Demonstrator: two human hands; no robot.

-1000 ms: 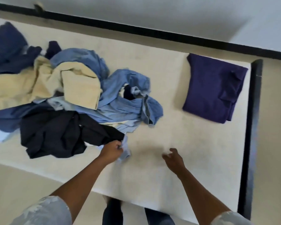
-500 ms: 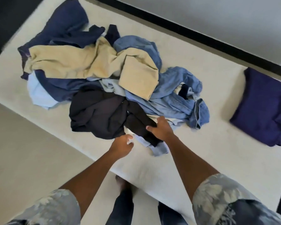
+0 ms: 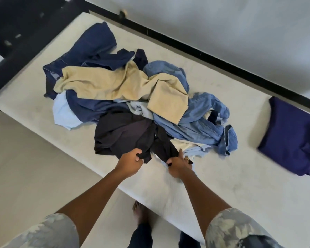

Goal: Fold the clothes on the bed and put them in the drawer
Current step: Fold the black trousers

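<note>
The left grip (image 3: 132, 161) and right grip (image 3: 179, 164) each pinch the near hem of the black garment (image 3: 125, 135), at the near edge of the pile (image 3: 115, 85) on the bed (image 3: 222, 185). It looks light and limp, likely best lifted by two corners.

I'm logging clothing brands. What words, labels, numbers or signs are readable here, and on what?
None can be read.
On the black garment, one tiny pale speck, too small to tell whether it is a label.
On the folded purple garment, no print shows.
</note>
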